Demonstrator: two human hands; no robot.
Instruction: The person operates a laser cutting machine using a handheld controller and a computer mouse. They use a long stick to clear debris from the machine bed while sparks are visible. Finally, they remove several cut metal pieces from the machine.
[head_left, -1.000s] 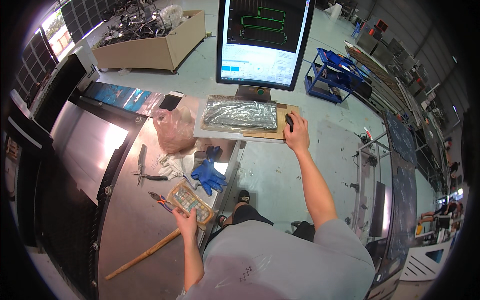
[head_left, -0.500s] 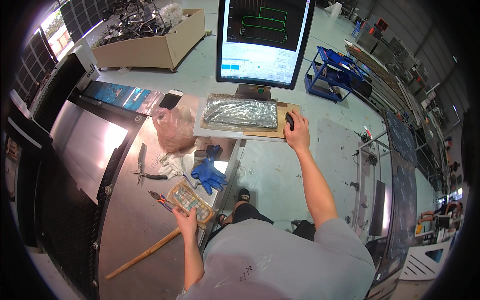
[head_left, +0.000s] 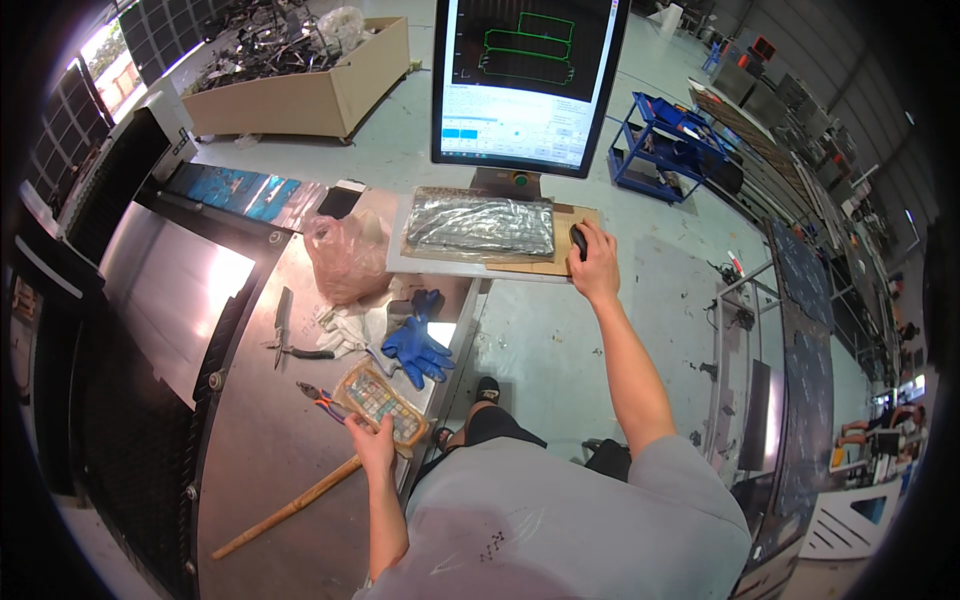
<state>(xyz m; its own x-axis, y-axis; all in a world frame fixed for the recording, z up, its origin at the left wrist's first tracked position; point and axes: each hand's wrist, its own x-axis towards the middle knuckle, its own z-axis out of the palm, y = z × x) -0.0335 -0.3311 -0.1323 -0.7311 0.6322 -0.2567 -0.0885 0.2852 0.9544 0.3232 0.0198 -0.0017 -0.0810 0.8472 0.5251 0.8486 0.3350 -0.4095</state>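
- Metal bench (head_left: 250,480), under the plastic-covered keypad (head_left: 380,394)
- Just left of the keypad: pliers (head_left: 320,398)
- Beyond it: blue glove (head_left: 418,352), pink plastic bag (head_left: 348,265)
- Nearer, leftward of it: wooden stick (head_left: 290,508)

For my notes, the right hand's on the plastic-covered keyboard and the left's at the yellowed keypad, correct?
Not quite: the head view shows the right hand on the black mouse, not the keyboard. The left hand is at the yellowed keypad.

Right hand (head_left: 597,264) is curled over a black mouse (head_left: 578,242) on some cardboard (head_left: 563,225), next to a plastic-wrapped keyboard (head_left: 480,227) in front of a lit screen (head_left: 520,85). Left hand (head_left: 373,445) is on a wrapped keypad (head_left: 382,402), pliers (head_left: 320,394) right beside it, plus a blue glove (head_left: 416,350) and wooden stick (head_left: 288,508) on the metal surface (head_left: 265,450).
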